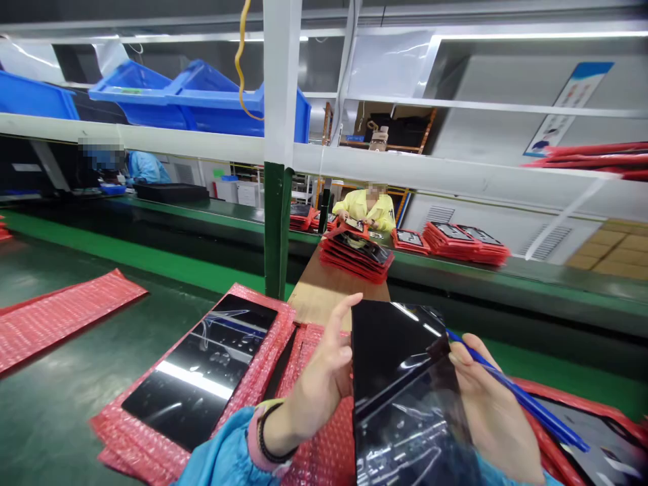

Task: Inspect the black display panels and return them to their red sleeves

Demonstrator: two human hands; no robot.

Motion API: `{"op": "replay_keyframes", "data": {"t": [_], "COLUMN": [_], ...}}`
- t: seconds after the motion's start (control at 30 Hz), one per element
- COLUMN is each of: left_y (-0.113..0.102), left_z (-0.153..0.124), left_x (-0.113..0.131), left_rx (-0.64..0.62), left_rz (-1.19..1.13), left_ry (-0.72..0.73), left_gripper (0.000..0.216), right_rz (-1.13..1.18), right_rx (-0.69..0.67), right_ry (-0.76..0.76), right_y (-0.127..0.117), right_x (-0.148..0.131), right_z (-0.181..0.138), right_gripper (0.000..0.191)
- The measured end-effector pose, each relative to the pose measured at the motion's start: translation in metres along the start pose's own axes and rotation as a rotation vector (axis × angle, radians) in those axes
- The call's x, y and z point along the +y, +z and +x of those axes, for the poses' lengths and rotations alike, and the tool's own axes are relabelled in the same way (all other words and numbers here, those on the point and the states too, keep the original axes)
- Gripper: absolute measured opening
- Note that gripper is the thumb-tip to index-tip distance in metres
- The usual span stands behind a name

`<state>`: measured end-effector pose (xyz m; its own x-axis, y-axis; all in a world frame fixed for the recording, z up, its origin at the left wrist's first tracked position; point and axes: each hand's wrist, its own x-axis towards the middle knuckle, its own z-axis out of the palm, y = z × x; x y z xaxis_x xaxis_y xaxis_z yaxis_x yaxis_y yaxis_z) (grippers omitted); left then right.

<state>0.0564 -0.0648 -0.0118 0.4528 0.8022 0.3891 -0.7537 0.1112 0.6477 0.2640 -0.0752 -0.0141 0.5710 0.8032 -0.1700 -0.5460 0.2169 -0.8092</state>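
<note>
While we are holding a dark glossy panel tilted before us at the near end of a wooden board, our right hand is gripping its right edge together with a blue pen-like tool, probably to save setting the tool down. Our left hand is resting half curled at the opposite edge, index finger raised, apparently sparing the face; whether its hidden fingers are gripping, we cannot tell. To the left, a second panel is lying face up on red bubble wrap, which is presumably cushioning it. We are finding no readable brand on either panel; the wall sign is carrying print too blurred to read.
</note>
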Motion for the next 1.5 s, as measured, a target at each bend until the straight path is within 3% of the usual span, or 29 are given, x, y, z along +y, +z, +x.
{"op": "replay_keyframes", "data": {"t": [0.07,0.23,0.4,0.67,0.9,1.1,1.33,1.4,1.5], "left_y": [0.001,0.001,-0.001,-0.001,0.001,0.004,0.004,0.004,0.003], "left_z": [0.003,0.007,0.008,0.007,0.006,0.005,0.004,0.003,0.003], "left_x": [0.001,0.002,0.001,0.000,0.001,0.003,0.007,0.005,0.000], "left_rx": [0.057,0.148,0.176,0.217,0.206,0.229,0.161,0.098,-0.037], "left_rz": [-0.006,-0.003,-0.005,0.045,0.025,0.035,0.023,0.029,0.071], "left_ry": [-0.016,-0.033,-0.030,-0.076,-0.059,-0.093,-0.166,-0.181,-0.080], "left_gripper": [0.056,0.053,0.049,0.051,0.051,0.058,0.077,0.082,0.088], "right_rz": [0.027,0.007,0.140,0.196,0.077,0.090,0.040,0.011,-0.003], "right_rx": [-0.008,-0.207,-0.175,-0.174,-0.225,-0.203,-0.057,-0.025,-0.026], "right_ry": [-0.007,-0.085,0.031,0.089,0.005,0.067,0.157,0.157,0.147], "right_y": [-0.002,-0.006,-0.003,-0.001,-0.008,-0.007,-0.003,-0.002,-0.004], "right_x": [0.001,0.002,-0.002,-0.004,0.001,0.002,-0.001,-0.001,0.001], "right_z": [0.002,0.008,0.007,0.006,0.015,0.016,0.012,0.014,0.019], "right_gripper": [0.053,0.033,0.035,0.035,0.032,0.038,0.061,0.062,0.062]}}
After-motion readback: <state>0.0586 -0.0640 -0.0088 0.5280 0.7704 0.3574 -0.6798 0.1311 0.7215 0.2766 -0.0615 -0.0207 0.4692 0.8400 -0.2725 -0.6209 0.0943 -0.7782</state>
